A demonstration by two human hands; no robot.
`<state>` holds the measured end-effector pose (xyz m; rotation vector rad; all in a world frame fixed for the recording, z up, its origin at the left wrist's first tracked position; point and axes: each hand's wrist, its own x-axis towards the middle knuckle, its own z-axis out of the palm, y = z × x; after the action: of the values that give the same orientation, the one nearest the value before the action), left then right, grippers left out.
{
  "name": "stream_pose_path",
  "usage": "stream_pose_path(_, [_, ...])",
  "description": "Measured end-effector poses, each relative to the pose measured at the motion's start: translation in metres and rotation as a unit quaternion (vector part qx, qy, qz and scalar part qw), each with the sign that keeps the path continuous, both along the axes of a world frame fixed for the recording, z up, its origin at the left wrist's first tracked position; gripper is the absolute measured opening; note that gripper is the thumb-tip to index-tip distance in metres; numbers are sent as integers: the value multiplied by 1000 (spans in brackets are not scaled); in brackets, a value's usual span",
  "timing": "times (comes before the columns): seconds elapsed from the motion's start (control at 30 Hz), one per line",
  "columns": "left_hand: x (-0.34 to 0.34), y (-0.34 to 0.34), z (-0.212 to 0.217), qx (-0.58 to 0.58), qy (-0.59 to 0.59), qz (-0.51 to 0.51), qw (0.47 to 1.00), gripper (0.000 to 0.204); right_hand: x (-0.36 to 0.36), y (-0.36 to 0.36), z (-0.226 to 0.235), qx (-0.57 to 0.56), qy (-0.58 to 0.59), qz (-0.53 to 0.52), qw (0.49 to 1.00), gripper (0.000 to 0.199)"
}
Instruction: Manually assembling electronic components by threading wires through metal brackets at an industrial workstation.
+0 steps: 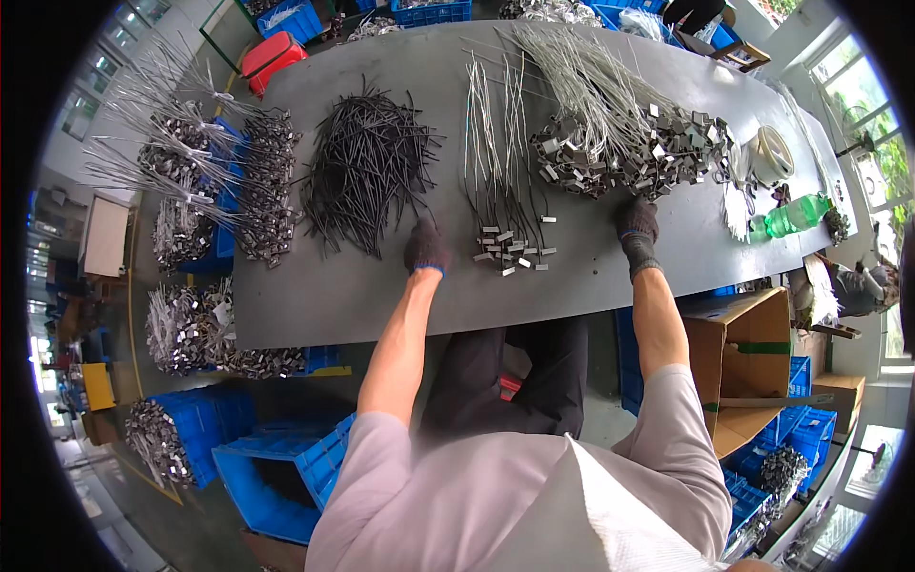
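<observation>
My left hand (426, 248), in a dark knitted glove, is at the lower right edge of a pile of thin black tubes (367, 162). Its fingers are drawn together at a tube end; the fingertips are partly hidden. My right hand (639, 229), gloved alike, touches the front edge of a heap of metal-ended connectors (658, 157) with pale wires (581, 81) fanning away behind. Those fingers look closed, and whatever they hold is hidden. Between my hands lies a smaller group of wires (496, 157), its small silver connectors (510, 253) towards me.
The grey table (353, 300) curves across in front of me. On its right are a roll of tape (772, 155) and a green bottle (799, 217). Blue crates (276, 472) and wire bundles (186, 153) stand left; an opened cardboard box (739, 357) is lower right.
</observation>
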<state>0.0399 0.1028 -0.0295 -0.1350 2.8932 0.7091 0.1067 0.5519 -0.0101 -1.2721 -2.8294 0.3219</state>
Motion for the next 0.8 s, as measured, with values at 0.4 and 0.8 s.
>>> stream_pose_path(0.4, [55,6,-18,125,278,59,951,13,-12,2,8,5,27,146,989,47])
stream_pose_path(0.8, [54,-1,-27,224,299,93,923,29,191,-95,1,-479,248,6,842,34])
